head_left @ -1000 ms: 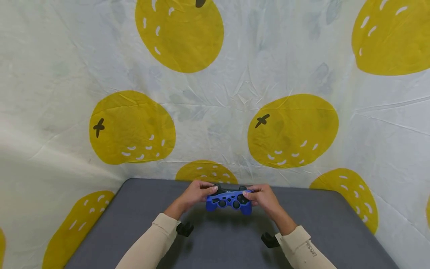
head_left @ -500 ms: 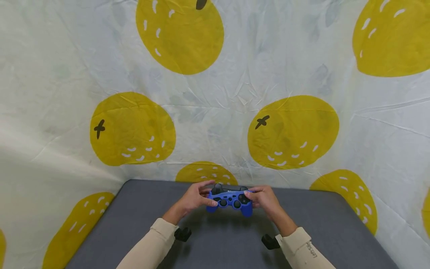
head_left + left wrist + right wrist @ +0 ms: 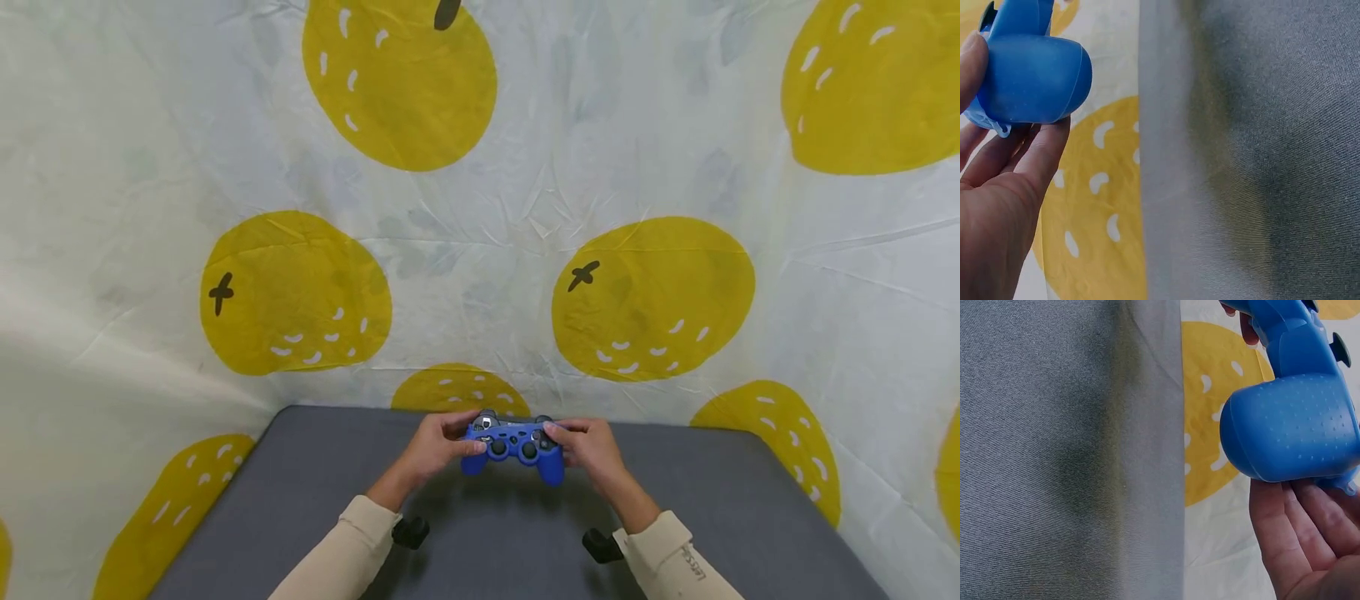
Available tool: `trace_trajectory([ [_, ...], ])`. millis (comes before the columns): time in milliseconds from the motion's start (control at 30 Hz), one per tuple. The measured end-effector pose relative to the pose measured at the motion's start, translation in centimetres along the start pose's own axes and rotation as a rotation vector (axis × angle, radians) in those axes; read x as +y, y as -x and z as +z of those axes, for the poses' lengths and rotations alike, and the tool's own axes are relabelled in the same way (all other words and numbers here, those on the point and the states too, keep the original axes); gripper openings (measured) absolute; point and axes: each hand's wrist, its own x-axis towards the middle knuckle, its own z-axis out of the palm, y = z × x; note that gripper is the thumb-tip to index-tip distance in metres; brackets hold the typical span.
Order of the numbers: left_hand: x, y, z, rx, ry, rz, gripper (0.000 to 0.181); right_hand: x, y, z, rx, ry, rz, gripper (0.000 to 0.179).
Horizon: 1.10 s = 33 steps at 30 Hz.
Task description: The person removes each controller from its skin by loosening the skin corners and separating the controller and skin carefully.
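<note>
A game controller [image 3: 513, 443] in a blue rubbery cover is held up above the grey table between both hands. Its dark upper edge shows uncovered along the back, and the two black thumbsticks poke through the cover. My left hand [image 3: 431, 450] grips the left end, thumb on the front face and fingers behind. At the other end, my right hand [image 3: 595, 448] pinches the upper right corner, its thumb by the buttons. The left wrist view shows fingers beneath the blue handle [image 3: 1038, 78]. Dotted texture covers the handle [image 3: 1294, 428] in the right wrist view, with fingers under it.
The grey tabletop [image 3: 517, 542] spreads below the hands. Behind it and to both sides hangs a pale cloth [image 3: 472, 308] printed with large yellow fruits. A black wrist device [image 3: 411, 532] sits at the left cuff, and another black device [image 3: 602, 546] at the right.
My left thumb has slid from the controller's upper left corner down to its front face. The left fingers lifted off the top edge, then closed in again. The right hand stays nearly still.
</note>
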Motion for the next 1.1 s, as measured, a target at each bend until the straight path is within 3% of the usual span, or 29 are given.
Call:
trace_trajectory([
  [300,0.1,0.2,0.4,0.074,0.005,0.006,0.054,-0.1,0.6,0.4,0.055,0.133,-0.107,0.040],
  [533,0.1,0.5,0.7,0.112,0.001,0.029,0.051,0.0,1.2,0.2,-0.037,0.278,-0.197,0.060],
  [733,0.6,0.5,0.6,0.136,-0.003,0.009,0.052,0.0,1.4,0.0,-0.108,0.242,-0.212,0.078],
  [1100,1.2,0.3,0.1,0.052,0.062,0.016,0.065,-0.2,0.9,-0.2,-0.004,0.175,-0.215,0.067],
])
